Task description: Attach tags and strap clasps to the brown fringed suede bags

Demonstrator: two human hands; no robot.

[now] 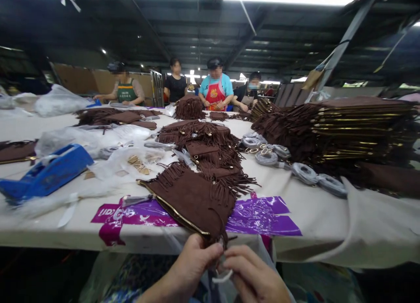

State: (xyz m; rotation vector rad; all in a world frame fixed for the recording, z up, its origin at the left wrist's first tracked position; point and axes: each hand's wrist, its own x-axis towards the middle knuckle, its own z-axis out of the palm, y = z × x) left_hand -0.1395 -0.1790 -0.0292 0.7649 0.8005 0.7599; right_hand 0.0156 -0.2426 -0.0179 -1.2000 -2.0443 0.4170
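A brown suede fringed bag with a gold zip edge lies on the table's near edge, over a purple plastic bag. My left hand pinches the bag's near corner below the table edge. My right hand is closed beside it, fingers on a small white strip that hangs from that corner. Both hands touch at the fingertips.
More fringed bags lie piled in the middle and a tall stack at right. Grey strap rolls, a blue tape dispenser and clear plastic bags lie about. Several people work at the far side.
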